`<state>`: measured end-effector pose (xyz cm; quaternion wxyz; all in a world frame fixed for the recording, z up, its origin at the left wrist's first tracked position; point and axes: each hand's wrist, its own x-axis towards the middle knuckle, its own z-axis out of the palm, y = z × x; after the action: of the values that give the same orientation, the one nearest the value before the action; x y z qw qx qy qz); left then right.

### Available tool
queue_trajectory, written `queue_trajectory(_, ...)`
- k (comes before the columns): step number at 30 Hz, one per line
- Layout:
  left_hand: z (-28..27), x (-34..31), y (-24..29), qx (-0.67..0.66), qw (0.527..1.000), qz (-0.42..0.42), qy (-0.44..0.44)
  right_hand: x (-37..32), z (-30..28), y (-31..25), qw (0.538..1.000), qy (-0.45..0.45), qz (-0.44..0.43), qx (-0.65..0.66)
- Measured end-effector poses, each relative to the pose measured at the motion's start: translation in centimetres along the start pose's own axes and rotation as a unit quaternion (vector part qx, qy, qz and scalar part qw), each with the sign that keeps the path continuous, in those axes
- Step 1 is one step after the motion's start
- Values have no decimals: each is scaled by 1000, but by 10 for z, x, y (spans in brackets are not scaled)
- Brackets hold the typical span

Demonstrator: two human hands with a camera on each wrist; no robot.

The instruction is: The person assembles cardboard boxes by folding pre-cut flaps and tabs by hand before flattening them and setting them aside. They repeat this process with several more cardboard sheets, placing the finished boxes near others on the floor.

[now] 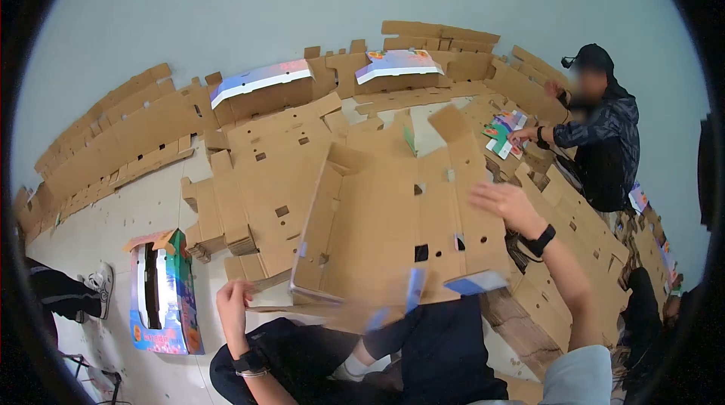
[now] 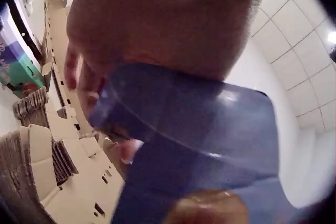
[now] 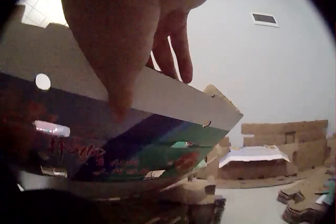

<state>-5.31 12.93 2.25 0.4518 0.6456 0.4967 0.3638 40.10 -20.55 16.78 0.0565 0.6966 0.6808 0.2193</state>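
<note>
A partly folded cardboard box (image 1: 377,231), plain brown inside and printed outside, lies before the person's lap. The left hand (image 1: 234,301) is at its near left corner, fingers curled at the end of a blurred near flap (image 1: 355,316). In the left wrist view, a purple-blue printed flap (image 2: 210,129) covers part of that hand. The right hand (image 1: 513,205) grips the box's right wall. Seen from the right wrist, the thumb lies on the printed outer face (image 3: 152,145) and the fingers (image 3: 181,58) reach over the top edge.
Flat cardboard sheets (image 1: 276,178) lie stacked beyond the box, with more sheets (image 1: 551,292) at right. A finished printed box (image 1: 162,292) stands at left. Two boxes with printed lids (image 1: 264,81) are along the wall. Another person (image 1: 604,125) works at back right; a shoe (image 1: 102,292) shows at left.
</note>
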Motion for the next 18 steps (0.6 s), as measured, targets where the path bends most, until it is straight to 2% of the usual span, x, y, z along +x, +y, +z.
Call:
queue_trajectory(2, -2, -11, 34, -51, 981, -20, -185, -21, 17, -8, 999, -28, 5, 19)
queue_trajectory(4, -13, -22, 50, -28, 979, -23, -199, -28, 13, -25, 984, -11, 112, 138)
queue_trajectory(6, -25, -32, 60, 159, 949, 64, -265, -35, 18, -27, 979, -11, 123, 160)
queue_trajectory(9, -40, -33, 74, 213, 914, 44, -343, -37, 23, -20, 976, -8, 119, 181)
queue_trajectory(10, -44, -36, 82, 225, 896, 29, -383, -36, 24, -20, 977, -9, 104, 186)
queue_trajectory(11, -42, -40, 88, 291, 866, 47, -404, -35, 24, -21, 976, -8, 104, 190)
queue_trajectory(12, -36, -47, 99, 294, 866, 44, -402, -32, 22, -24, 969, -2, 115, 220)
queue_trajectory(14, -19, -62, 120, 425, 787, 198, -401, -26, 21, -26, 960, 9, 123, 253)
queue_trajectory(15, -11, -66, 111, 472, 759, 232, -384, -26, 22, -27, 956, 11, 129, 264)
queue_trajectory(18, 9, -78, 118, 498, 737, 256, -379, -33, 31, -25, 958, 7, 131, 257)
